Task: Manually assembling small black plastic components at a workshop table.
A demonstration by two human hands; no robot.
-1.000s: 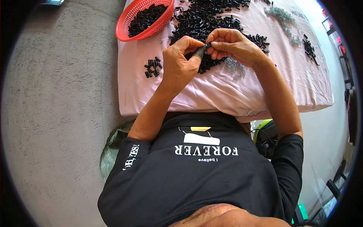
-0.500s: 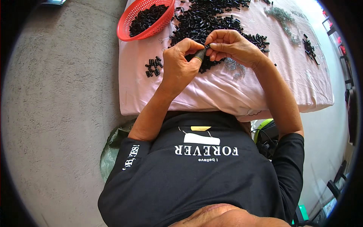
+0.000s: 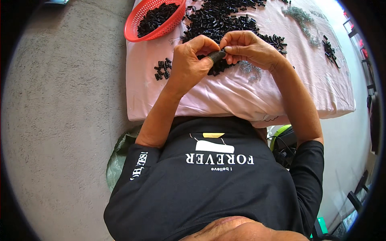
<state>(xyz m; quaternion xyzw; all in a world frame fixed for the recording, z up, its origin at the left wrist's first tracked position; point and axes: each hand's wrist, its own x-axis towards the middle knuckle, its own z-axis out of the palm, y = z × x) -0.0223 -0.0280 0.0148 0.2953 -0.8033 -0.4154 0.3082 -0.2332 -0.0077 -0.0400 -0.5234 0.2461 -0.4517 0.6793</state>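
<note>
left hand (image 3: 189, 64) – pinching small black part (image 3: 217, 55) | right hand (image 3: 249, 48) – fingertips pinched on same part | black parts heap (image 3: 221, 16), red basket (image 3: 138, 32) on pink-covered bench (image 3: 281, 92)

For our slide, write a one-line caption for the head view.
Left hand and right hand pinch a small black piece over a pink cloth beside a red basket.

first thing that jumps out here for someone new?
The two hands meeting over the pink cloth: the left hand, one fingertip in a black cover, and the right hand pinch a small black part between them. Behind them spreads a big heap of black parts, with a red mesh basket of more at far left.
</note>
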